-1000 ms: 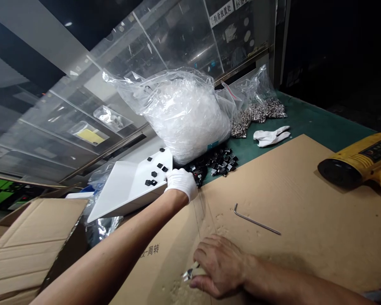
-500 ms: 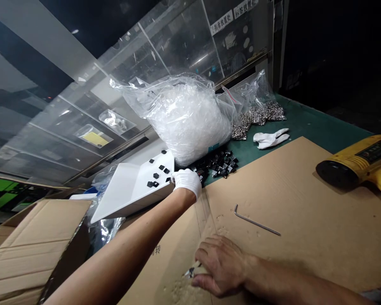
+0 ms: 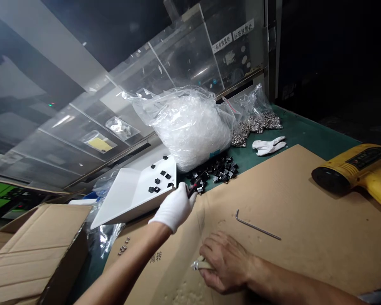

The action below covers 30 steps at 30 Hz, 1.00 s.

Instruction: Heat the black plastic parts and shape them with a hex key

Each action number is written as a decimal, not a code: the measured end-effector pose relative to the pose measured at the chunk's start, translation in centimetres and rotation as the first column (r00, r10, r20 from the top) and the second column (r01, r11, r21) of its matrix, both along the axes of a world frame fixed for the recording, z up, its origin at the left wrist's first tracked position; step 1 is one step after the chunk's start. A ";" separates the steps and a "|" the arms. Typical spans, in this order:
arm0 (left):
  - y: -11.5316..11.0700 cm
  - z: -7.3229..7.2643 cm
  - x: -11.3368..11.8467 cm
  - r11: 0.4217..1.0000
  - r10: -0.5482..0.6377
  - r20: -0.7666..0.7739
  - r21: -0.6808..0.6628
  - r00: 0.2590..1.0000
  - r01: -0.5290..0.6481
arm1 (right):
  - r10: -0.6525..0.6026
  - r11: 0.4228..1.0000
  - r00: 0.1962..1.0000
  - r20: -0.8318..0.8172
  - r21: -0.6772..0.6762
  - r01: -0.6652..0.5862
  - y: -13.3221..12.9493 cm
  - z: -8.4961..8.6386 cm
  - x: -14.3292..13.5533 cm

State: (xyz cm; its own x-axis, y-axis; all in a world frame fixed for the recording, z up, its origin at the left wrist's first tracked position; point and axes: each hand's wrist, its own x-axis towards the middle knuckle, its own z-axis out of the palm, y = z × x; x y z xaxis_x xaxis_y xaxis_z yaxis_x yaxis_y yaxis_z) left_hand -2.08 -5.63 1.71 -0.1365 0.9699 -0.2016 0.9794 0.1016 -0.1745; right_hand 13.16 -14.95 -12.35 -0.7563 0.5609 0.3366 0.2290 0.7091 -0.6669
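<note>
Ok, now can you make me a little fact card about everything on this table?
left hand: gloved, by the black pieces; grip unclear
right hand: bare, gripping a pale tool
white tray: some black pieces on it
bent metal rod: lying on cardboard
yellow tool: also on the cardboard
behind: big clear bag, shiny metal bits in bags

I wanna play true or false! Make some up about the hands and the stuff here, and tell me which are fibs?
1. The left hand wears a white glove. True.
2. The right hand wears one too. False: it is bare.
3. Little black parts lie in the white tray. True.
4. The bent metal rod is in the tray. False: it lies on the cardboard.
5. The gun-shaped tool is yellow. True.
</note>
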 end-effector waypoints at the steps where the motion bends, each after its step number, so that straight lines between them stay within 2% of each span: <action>1: -1.5 0.1 -0.5 0.999 0.015 0.153 0.038 0.988 -0.021 | -0.022 1.000 1.000 -0.003 -0.010 0.022 0.1 0.0 0.0; 2: -3.1 0.2 -1.0 0.997 0.035 0.333 0.050 0.942 -0.055 | -0.048 0.999 0.999 -0.008 -0.024 0.048 0.1 0.0 0.1; 3: -4.8 0.3 -1.4 0.995 0.078 0.502 0.014 0.861 -0.098 | -0.077 0.996 0.997 -0.017 -0.042 0.076 0.1 0.0 0.1; 5: -8.3 0.3 -1.8 0.980 0.200 0.731 -0.134 0.652 -0.150 | -0.132 0.988 0.990 -0.053 -0.092 0.126 0.2 0.1 0.2; 7: -11.8 0.2 -2.0 0.957 0.288 0.841 -0.248 0.458 -0.148 | -0.181 0.973 0.977 -0.111 -0.164 0.161 0.5 0.1 0.6; 9: -14.9 -0.3 -2.1 0.944 0.328 0.900 -0.301 0.286 -0.138 | -0.229 0.948 0.956 -0.183 -0.266 0.176 0.9 0.4 1.1; 12: -18.4 -1.3 -2.0 0.930 0.360 0.927 -0.349 0.102 -0.116 | -0.244 0.887 0.923 -0.297 -0.454 0.088 1.5 1.2 2.1; 14: -20.0 -2.2 -2.1 0.922 0.380 0.924 -0.373 0.051 -0.102 | -0.202 0.828 0.909 -0.365 -0.559 -0.040 1.4 2.0 2.5; 17: -21.5 -3.1 -2.2 0.914 0.398 0.916 -0.391 0.057 -0.105 | -0.165 0.725 0.900 -0.404 -0.668 -0.167 0.4 3.0 2.2; 19: -21.9 -3.5 -2.3 0.911 0.406 0.913 -0.400 0.048 -0.099 | -0.194 0.673 0.899 -0.392 -0.720 -0.169 -0.6 3.2 1.7; 26: -22.6 -4.5 -3.1 0.899 0.433 0.895 -0.438 -0.107 -0.029 | -0.296 0.537 0.879 -0.374 -0.826 -0.171 -2.9 2.5 0.4; 30: -23.4 -5.8 -3.5 0.896 0.437 0.892 -0.443 -0.118 -0.033 | -0.299 0.453 0.883 -0.362 -0.868 -0.202 -3.8 1.7 0.1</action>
State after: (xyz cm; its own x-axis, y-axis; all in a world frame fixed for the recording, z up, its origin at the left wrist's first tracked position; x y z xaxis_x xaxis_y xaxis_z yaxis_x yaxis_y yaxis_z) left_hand -5.56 -29.05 -4.14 0.1839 0.8259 -0.5329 0.0540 0.5329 0.8445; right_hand 13.30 -18.80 -10.65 -0.6386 0.7632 -0.0988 -0.2240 -0.3072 -0.9249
